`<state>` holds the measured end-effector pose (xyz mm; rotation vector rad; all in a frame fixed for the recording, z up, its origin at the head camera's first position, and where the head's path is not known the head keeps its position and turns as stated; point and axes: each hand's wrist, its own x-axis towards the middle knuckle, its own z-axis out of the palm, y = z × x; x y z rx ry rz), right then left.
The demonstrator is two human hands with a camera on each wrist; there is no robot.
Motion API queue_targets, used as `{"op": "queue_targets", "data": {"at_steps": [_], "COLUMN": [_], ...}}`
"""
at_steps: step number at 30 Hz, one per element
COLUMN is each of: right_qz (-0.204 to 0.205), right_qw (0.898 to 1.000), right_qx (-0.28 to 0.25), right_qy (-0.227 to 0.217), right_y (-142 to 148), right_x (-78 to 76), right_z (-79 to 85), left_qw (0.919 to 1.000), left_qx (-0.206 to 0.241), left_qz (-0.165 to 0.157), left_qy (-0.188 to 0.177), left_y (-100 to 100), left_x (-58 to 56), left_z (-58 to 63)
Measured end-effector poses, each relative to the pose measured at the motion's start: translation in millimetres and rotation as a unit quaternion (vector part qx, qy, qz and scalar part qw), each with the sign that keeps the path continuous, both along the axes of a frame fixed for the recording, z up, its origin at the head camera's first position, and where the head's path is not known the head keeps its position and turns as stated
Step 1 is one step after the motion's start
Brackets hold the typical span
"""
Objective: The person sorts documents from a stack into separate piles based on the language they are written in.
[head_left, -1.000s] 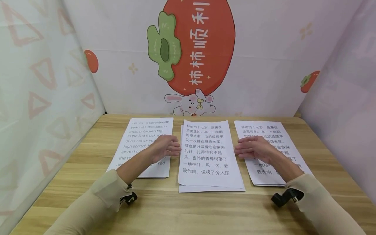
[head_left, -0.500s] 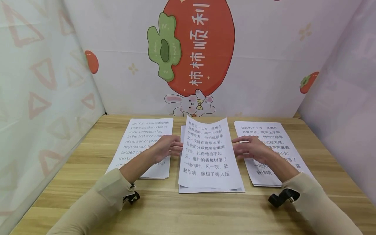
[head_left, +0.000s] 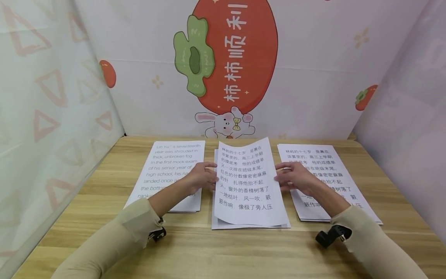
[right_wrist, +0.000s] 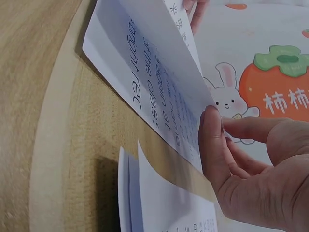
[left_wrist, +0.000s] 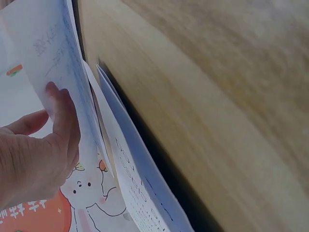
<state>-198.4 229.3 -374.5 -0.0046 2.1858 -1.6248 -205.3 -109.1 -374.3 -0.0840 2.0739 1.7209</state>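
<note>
A printed sheet of paper (head_left: pixel 244 182) with Chinese text is raised and slightly bowed over the middle of the table. My left hand (head_left: pixel 201 176) holds its left edge, fingers against the underside in the left wrist view. Thumb and fingers of my right hand (right_wrist: pixel 260 164) pinch the opposite edge. Below lies another sheet (right_wrist: pixel 140 72), printed in English, mostly covered in the head view.
A stack of English-printed sheets (head_left: pixel 174 155) lies at left, partly behind my left forearm. Another stack (head_left: pixel 310 155) with Chinese text lies at right. A patterned cloth backdrop (head_left: pixel 313 85) rises behind the wooden table (head_left: pixel 244 252).
Both hands have closed in on the top sheet's edges. The sheet has come up off the one beneath and now bows, its far corners raised.
</note>
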Motion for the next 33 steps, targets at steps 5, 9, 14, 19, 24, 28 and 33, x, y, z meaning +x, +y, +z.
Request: {"op": "queue_targets", "data": {"at_steps": [5, 9, 14, 19, 24, 28, 33], "right_qz": [-0.005, -0.009, -0.010, -0.011, -0.006, 0.000, 0.002], "right_qw": [1.000, 1.000, 1.000, 1.000, 1.000, 1.000, 0.999], "right_qx": [0.001, -0.004, -0.002, -0.002, -0.010, -0.011, -0.015], "right_qy": [0.002, 0.001, 0.001, 0.005, 0.018, 0.028, 0.032], "right_y": [0.5, 0.7, 3.4, 8.6, 13.3, 15.7, 19.5], "right_x": [1.4, 2.4, 1.9, 1.4, 1.2, 1.2, 1.6], "right_z": [1.4, 2.1, 2.4, 2.7, 3.3, 5.6, 9.0], "left_qw": [1.0000, 0.9999, 0.9998, 0.9998, 0.9998, 0.9998, 0.9994], "left_qx": [0.002, 0.001, 0.001, 0.010, 0.012, 0.012, 0.026], "left_qz": [0.009, 0.014, 0.018, 0.017, 0.012, 0.011, 0.010], "left_qy": [-0.002, -0.005, -0.007, -0.007, -0.007, -0.013, -0.019], "left_y": [3.2, 4.1, 4.3, 6.0, 9.0, 13.4, 18.2], "left_x": [0.1, 0.0, -0.3, 0.2, -0.8, -3.2, -5.4], "left_z": [1.3, 2.0, 2.7, 4.7, 4.9, 3.4, 1.9]}}
